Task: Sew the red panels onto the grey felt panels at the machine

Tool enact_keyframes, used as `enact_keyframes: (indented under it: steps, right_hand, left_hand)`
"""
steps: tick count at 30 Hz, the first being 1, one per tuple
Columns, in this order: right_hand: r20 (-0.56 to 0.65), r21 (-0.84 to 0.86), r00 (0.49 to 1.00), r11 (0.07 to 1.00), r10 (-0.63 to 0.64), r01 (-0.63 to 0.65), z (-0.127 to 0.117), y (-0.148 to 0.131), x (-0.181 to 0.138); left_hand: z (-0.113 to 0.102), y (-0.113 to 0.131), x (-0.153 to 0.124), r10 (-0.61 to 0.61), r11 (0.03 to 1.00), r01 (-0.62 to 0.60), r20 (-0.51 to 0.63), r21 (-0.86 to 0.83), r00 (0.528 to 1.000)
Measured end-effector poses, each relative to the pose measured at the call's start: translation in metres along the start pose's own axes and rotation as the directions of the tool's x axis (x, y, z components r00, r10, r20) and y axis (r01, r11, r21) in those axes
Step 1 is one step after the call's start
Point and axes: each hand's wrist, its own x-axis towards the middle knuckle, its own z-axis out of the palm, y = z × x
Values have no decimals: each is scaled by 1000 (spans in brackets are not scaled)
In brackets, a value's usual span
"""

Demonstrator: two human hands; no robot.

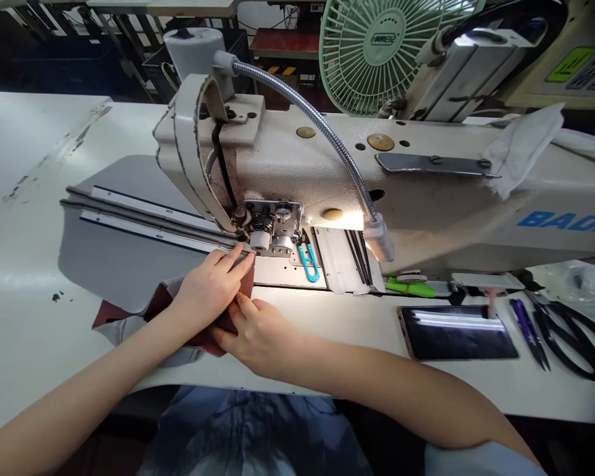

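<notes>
Left hand [211, 285], right hand [258, 330] pressing fabric [153, 303]

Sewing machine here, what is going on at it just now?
A person sits at the sewing machine and keeps a dark red piece at the presser foot. The left hand lies flat on the piece, fingertips right by the foot. The right hand rests at its near edge, thumb on top. A lamp lights the spot. A phone and black scissors lie untouched on the table, off to the right.
</notes>
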Motion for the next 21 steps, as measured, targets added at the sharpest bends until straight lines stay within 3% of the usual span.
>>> enact_keyframes:
  steps: [4,8,17,21]
  right_hand:
    - [-8,0,1000,1000,0,0,1,-1,0]
    - [18,16,1000,1000,8,-8,6,-2,-1]
    - [-29,-35,999,999,-20,19,10,-1,0]
    - [-31,-52,999,998,-31,29,10,-1,0]
  left_hand:
    - [-8,-1,10,-70,997,69,-18,-42,997]
    - [-14,-3,21,-149,984,153,48,-92,988]
    - [5,-3,2,-46,998,39,-161,-44,986]
    - [9,-2,1,-11,999,5,-149,-40,989]
